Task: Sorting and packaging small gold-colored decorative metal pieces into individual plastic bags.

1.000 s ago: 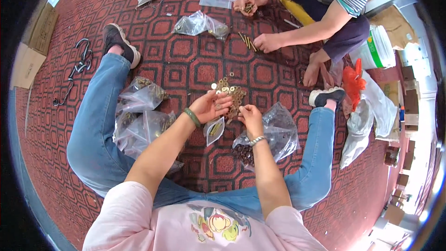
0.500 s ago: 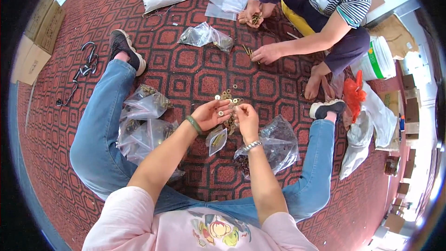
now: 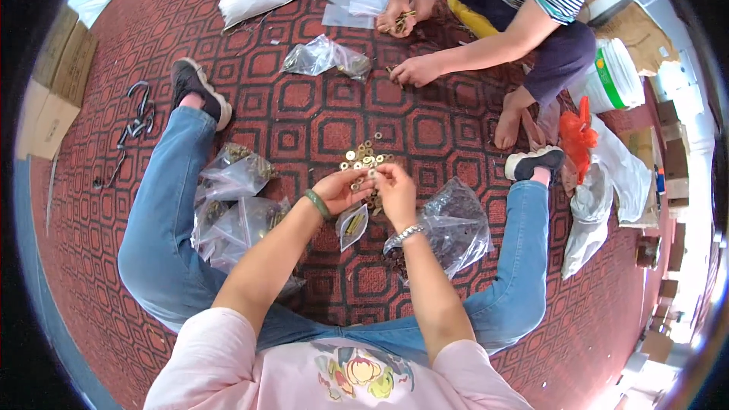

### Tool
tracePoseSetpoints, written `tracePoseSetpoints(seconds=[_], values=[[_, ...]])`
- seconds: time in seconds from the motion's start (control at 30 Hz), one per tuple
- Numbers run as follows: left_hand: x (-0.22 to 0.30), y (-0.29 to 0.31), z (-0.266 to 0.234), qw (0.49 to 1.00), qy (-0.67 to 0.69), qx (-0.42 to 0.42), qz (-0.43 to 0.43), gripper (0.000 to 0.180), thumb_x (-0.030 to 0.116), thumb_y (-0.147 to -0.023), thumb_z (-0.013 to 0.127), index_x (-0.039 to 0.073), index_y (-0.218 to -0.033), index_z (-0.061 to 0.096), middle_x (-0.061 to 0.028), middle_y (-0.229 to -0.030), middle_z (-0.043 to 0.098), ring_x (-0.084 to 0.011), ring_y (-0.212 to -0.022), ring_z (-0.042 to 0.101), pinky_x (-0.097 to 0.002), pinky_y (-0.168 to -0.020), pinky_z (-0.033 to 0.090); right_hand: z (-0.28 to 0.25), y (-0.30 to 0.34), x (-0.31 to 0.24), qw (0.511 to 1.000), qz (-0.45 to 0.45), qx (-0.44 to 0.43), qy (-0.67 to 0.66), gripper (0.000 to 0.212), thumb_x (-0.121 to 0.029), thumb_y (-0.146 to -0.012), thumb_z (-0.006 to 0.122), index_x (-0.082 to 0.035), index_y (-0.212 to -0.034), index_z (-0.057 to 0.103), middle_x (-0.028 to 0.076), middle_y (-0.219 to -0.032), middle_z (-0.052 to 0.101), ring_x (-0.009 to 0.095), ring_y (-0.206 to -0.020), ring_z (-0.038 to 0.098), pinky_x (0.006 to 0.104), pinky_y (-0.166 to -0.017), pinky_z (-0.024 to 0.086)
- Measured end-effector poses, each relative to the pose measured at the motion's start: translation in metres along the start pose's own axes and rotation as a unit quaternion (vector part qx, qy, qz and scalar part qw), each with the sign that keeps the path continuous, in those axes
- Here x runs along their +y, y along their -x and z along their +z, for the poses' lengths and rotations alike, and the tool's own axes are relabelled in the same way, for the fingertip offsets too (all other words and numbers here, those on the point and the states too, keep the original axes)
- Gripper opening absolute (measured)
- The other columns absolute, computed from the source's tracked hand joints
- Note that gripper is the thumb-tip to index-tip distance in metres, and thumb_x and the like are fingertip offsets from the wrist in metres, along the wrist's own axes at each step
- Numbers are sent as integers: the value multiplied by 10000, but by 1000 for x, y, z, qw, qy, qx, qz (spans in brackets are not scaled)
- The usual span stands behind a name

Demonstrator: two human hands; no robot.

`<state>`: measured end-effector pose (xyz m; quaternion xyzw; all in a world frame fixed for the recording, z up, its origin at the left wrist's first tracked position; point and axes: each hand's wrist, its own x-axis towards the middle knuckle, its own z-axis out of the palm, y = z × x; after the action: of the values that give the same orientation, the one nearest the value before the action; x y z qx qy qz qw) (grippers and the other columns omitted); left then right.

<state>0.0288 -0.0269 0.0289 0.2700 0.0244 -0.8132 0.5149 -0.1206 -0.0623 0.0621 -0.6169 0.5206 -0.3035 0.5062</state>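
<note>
Bags [image 3: 241, 220] edge the left grip [image 3: 339, 192] at nine o'clock; palm up, unclenched, it bears a washer [image 3: 355, 185]. The pile [image 3: 369, 159] lies at its one o'clock, carpet [image 3: 304, 112] giving room beyond at twelve. The right grip [image 3: 397, 190] pinches another washer [image 3: 372, 173], dark bag [image 3: 459, 226] at its four.

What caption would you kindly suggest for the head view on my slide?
Left hand and right hand close together at a pile of small rings on red patterned carpet.

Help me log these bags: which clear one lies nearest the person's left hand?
The small bag of brassy rods, just below the left hand; the others are larger and farther off.
</note>
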Motion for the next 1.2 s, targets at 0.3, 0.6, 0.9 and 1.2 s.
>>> tracePoseSetpoints(seconds=[0.3, 0.6, 0.9, 1.2], values=[[0, 3, 2, 998, 51, -26, -15, 252, 122, -918, 431, -16, -1123, 480, -150, -1017, 584, -226, -924, 600, -324, -818, 515, -3, -4, -1, 998, -54, 23, 36, 147, -33, -810, 554, -6, -952, 583, 78, -847, 605, 139, -717, 593, 247, -617, 475], [9, 4, 10, 997, 79, -14, -8, 271, 112, -913, 441, -5, -1156, 467, -184, -1072, 568, -244, -1002, 574, -363, -848, 503, -30, -3, 62, 975, -5, 35, 220, 291, -119, -780, 619, -40, -1049, 543, 106, -972, 544, 208, -735, 588, 299, -672, 478], [9, -3, -6, 999, 0, -41, 35, 247, 97, -896, 480, -13, -1117, 501, -168, -1102, 579, -207, -931, 618, -274, -743, 538, -14, 14, 50, 954, -17, 33, 296, 244, -201, -774, 619, -110, -980, 525, 106, -997, 501, 293, -853, 549, 384, -733, 456], [12, 2, 1, 998, 23, 58, 27, 223, 70, -889, 491, 29, -1107, 516, -111, -1057, 611, -194, -922, 625, -279, -767, 523, -16, 17, 53, 957, 31, -6, 287, 240, -188, -775, 622, -82, -971, 534, 105, -956, 553, 285, -820, 564, 365, -714, 461]])
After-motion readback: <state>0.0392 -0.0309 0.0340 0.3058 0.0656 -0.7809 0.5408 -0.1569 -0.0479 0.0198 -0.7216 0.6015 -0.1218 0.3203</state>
